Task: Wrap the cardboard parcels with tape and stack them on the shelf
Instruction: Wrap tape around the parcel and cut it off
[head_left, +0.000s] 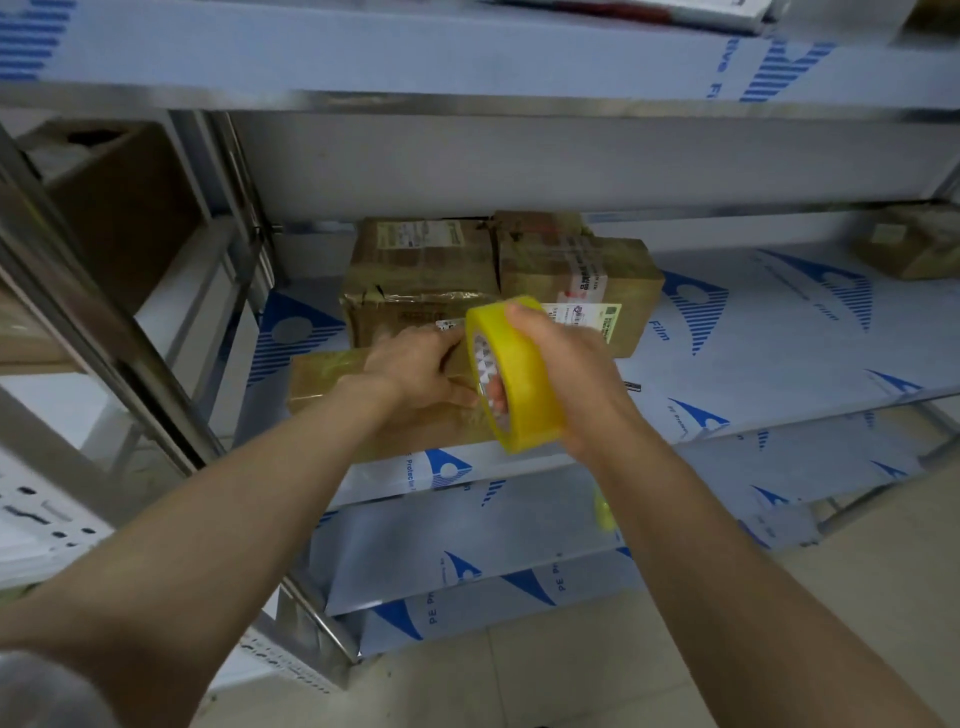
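Yellow tape roll (514, 374) is clasped by the right grip (576, 374); the left grip (415, 369) lies flat on the front parcel (322, 379) on the shelf (779, 338).

Soft, even, bluish light, no hard shadows, dim under the top shelf (467, 57), small shine on the metal post (104, 327), picture a bit blurry all over — worst at the left edge and top corners, straight lines bend near the edges, yellow tape (519, 374) bright and clearest.
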